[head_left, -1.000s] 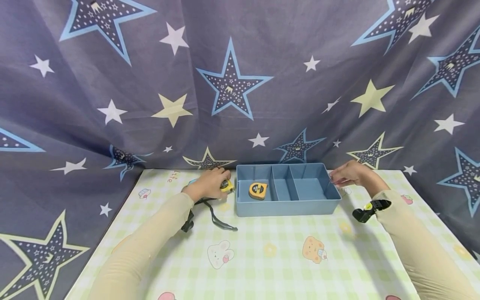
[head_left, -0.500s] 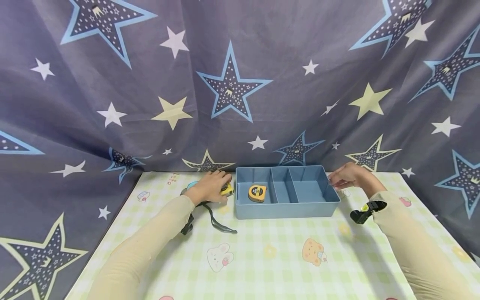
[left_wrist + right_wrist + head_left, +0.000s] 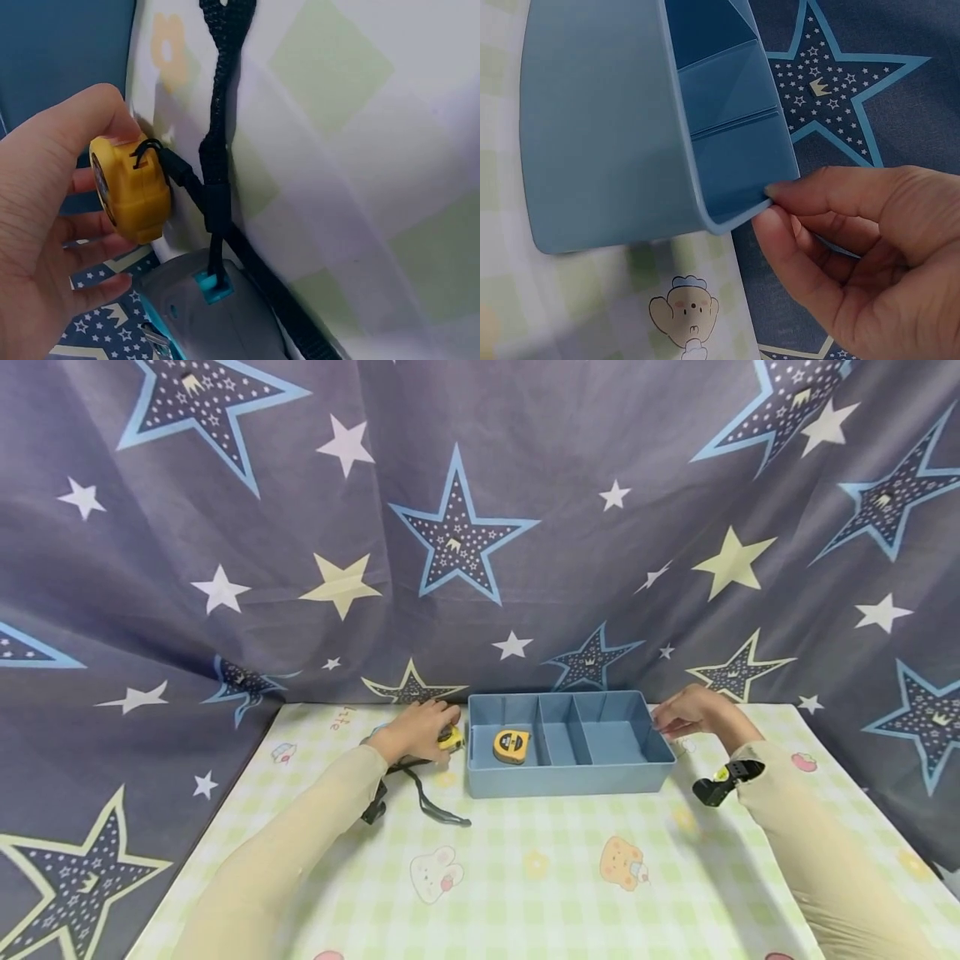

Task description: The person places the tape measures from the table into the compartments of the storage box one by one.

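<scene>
My left hand (image 3: 416, 732) grips a small yellow tape measure (image 3: 136, 191) beside the left end of the blue divided box (image 3: 573, 782). A black wrist strap is looped through that tape measure. Right beside it, in the left wrist view, lies a grey and turquoise tape measure (image 3: 225, 319) with its own black strap (image 3: 216, 142); my hand mostly covers it in the head view. Another yellow tape measure (image 3: 511, 747) rests in the box's left compartment. At the box's right end, my right hand (image 3: 862, 240) pinches the rim between thumb and finger.
A checked, cartoon-printed cloth (image 3: 532, 893) covers the table. Behind the box hangs a dark curtain (image 3: 420, 410) with stars, close to its back side. Thin dividers (image 3: 581, 731) split the box into three compartments. A strap end (image 3: 442, 814) trails toward the front.
The whole head view has shifted slightly. Both hands keep their places at the box's two ends, and the tape measure inside it has not moved.
</scene>
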`<action>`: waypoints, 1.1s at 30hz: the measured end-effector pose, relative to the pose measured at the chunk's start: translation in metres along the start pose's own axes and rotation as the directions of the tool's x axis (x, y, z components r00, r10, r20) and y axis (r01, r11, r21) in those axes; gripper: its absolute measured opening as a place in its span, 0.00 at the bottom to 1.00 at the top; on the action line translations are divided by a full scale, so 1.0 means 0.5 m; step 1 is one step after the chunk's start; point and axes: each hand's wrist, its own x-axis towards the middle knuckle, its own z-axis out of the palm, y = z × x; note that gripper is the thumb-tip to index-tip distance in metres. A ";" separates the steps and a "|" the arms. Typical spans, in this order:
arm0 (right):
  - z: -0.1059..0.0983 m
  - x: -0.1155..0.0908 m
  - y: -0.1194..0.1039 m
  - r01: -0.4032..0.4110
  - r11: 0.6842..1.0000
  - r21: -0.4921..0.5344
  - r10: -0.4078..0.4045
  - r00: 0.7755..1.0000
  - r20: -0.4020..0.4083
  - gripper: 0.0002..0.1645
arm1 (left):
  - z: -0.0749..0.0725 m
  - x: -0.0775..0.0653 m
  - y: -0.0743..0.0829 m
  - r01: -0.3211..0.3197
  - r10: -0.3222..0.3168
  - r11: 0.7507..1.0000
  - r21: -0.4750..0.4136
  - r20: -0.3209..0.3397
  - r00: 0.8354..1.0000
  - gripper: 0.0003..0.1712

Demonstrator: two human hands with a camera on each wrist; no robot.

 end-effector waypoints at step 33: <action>0.003 0.005 0.002 -0.016 1.000 0.003 0.016 1.000 -0.007 0.28 | -0.038 -0.035 -0.002 -0.035 0.046 0.997 0.071 -0.166 0.985 0.30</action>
